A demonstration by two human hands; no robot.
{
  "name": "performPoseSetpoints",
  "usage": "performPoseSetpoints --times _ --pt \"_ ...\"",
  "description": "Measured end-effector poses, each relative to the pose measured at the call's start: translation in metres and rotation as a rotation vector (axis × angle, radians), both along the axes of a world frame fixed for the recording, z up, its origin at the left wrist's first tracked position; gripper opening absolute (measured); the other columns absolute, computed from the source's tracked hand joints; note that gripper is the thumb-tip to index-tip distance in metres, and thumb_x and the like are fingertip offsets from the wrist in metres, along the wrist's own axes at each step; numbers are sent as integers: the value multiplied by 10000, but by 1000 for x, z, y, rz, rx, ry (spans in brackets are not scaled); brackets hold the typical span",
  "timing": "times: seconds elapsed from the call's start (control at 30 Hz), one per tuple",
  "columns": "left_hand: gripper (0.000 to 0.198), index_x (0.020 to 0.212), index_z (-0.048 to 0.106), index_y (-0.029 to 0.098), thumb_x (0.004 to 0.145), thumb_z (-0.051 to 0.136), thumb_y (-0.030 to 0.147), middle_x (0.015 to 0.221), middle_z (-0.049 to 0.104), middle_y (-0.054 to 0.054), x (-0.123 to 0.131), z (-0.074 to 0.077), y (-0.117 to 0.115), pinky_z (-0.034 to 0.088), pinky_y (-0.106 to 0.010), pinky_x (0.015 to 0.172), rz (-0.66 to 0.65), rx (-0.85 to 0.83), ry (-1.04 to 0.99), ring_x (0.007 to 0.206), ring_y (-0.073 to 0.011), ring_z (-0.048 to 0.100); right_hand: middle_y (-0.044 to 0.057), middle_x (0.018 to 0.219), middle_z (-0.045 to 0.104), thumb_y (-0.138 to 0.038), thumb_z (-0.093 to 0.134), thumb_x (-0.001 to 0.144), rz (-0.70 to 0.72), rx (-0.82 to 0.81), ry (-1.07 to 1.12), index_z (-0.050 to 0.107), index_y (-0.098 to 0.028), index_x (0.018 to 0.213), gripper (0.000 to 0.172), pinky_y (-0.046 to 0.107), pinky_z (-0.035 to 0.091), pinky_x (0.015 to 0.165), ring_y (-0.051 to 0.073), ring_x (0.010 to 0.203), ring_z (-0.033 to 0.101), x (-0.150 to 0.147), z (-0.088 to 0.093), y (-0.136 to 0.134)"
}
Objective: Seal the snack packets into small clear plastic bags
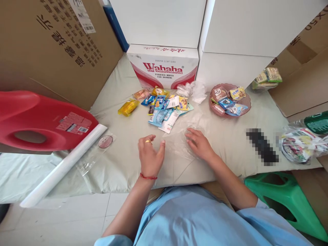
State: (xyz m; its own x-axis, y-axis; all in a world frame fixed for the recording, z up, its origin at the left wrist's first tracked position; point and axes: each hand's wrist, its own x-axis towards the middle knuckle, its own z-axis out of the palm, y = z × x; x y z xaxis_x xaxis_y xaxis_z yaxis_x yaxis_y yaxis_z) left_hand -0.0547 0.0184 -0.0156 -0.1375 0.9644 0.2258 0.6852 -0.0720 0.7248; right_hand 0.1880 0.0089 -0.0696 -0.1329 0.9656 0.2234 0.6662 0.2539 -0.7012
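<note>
My left hand [150, 155] hovers just above the cloth-covered table [230, 143], fingers curled and apart, a ring on one finger and a red string at the wrist; nothing shows in it. My right hand [198, 143] lies flat with fingers spread on a clear plastic bag [179, 136] that lies between the two hands. Just beyond the bag sits a pile of small snack packets [164, 104]. A yellow packet [128, 107] lies to the left of the pile.
A pink bowl [244, 102] with snack packets stands at the right. A Wahaha box [163, 65] and white boxes line the back. A white roll [64, 165], a red stool [38, 119] and cardboard boxes are left; a green stool [284, 198] and bagged items [299, 143] are right.
</note>
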Motion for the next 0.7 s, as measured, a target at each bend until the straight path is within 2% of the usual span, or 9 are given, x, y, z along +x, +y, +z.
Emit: performPoseSetpoints --times 0.03,0.1,0.17,0.23,0.3,0.43,0.5,0.57,0.7 --pt "330 1088 659 169 902 637 440 1115 645 -148 2 7 -3 507 -483 979 5 143 78 1069 -293 623 166 1498 621 -247 592 983 40 22 -46 763 -198 1227 303 560 462 1180 310 1400 569 -6 -1 -2" --pt "205 1101 668 182 962 589 310 1101 666 -134 7 24 -7 504 -451 992 -161 317 166 1100 -271 620 171 1506 611 -196 598 972 136 53 -101 764 -184 1212 292 562 444 1199 312 1429 535 -20 -2 -6" --pt "178 1070 685 211 1011 523 254 1069 706 -99 16 37 -7 519 -399 946 -472 302 217 1067 -235 644 169 1494 619 -147 580 967 222 66 -99 747 -176 1243 323 539 446 1205 298 1447 514 -34 -4 -10" --pt "230 1044 702 219 1038 479 274 1099 737 -88 27 41 -1 526 -403 935 -710 158 300 1081 -235 665 171 1438 656 -115 560 961 273 50 -85 722 -164 1290 369 510 485 1174 289 1411 547 -46 -4 -15" --pt "263 1065 713 205 1040 476 316 1188 741 -107 34 34 9 525 -453 983 -766 -7 421 1163 -274 665 175 1347 703 -128 565 968 325 16 -112 722 -155 1289 358 495 531 1119 296 1334 604 -53 -3 -20" --pt "365 1295 651 176 1007 521 358 1448 638 -180 22 1 28 487 -546 1107 -654 -177 564 1352 -340 600 184 1418 660 -164 586 990 416 26 -189 711 -167 1318 352 532 484 1175 311 1415 541 -44 3 -35" --pt "440 1388 589 178 992 519 355 1534 575 -183 2 -17 28 486 -536 1130 -645 -206 532 1402 -329 572 179 1533 575 -163 569 997 360 44 -156 677 -190 1364 383 544 465 1193 301 1471 489 -29 7 -45" --pt "526 1454 533 176 956 552 345 1606 512 -170 -21 -32 23 440 -526 1191 -665 -205 475 1460 -311 523 169 1539 570 -202 552 1015 223 38 -87 677 -212 1346 354 526 503 1152 286 1427 539 -10 10 -55" --pt "604 1526 455 184 964 538 389 1680 418 -151 -49 -47 -2 317 -567 1272 -647 -198 418 1540 -295 427 137 1264 721 -347 496 1053 -246 -23 58 708 -219 1220 298 426 600 945 251 1160 692 26 13 -59"
